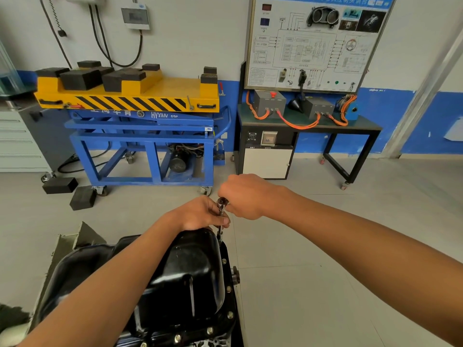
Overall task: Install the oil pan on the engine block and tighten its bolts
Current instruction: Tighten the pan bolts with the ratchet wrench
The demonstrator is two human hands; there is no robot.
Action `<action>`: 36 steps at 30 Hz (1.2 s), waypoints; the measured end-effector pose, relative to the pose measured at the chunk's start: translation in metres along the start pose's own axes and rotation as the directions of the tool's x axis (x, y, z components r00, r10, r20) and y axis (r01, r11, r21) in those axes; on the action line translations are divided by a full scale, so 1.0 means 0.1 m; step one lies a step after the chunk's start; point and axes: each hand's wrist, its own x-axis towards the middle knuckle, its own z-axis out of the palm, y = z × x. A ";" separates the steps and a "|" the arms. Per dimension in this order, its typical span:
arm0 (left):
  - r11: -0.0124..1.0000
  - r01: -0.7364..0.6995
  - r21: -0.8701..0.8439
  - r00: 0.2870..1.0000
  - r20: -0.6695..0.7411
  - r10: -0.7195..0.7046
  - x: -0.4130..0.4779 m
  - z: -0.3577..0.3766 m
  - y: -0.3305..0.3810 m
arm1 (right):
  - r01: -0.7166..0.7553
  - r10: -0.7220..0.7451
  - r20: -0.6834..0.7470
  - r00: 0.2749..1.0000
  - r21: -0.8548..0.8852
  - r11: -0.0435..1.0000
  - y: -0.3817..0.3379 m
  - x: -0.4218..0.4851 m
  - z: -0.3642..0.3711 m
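Nearest, the black oil pan (190, 269) sits dome-up on the engine block (208, 343) at the bottom centre. Its flange lies flat along the right and near edges, with bolts (228, 288) already standing in their holes. So the pan is on, and the step in hand looks like tightening. As a container it is upside down, with its hollow facing the block, so nothing of its inside shows. At the pan's far right corner an extension shaft (220, 230) rises from the flange to the ratchet (222, 202). The left hand (200, 214) has its fingers curled round the shaft just under the ratchet head and steadies it. The right hand (246, 196) is closed in a fist on the handle, which is hidden inside it. The next move probably calls for swinging the handle while the socket stays square on the bolt head. After that comes the next bolt along the flange, with the pull kept even so the pan seats flat. Farther off on the left, a yellow lift table (160, 96) on a blue frame carries black rubber blocks (80, 80). More black blocks (60, 185) lie on the floor. The grey drawer cabinet (17, 141) at the far left is shut, so its contents cannot be seen. On the far right, a bench (363, 125) holds grey boxes (269, 101), orange cables (295, 123) and a black funnel (295, 103), under a wiring board (315, 43).
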 end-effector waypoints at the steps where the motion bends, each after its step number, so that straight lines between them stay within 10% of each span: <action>1: 1.000 -0.002 -0.001 1.000 -0.001 0.002 0.00 0.00 0.00 | -0.003 0.003 -0.001 1.000 -0.009 1.000 0.00 0.00 0.00; 36: 0.982 -0.163 0.097 0.978 -0.116 0.174 -0.26 0.06 0.32 | -0.065 0.076 -0.143 0.987 0.080 0.995 0.04 -0.27 0.09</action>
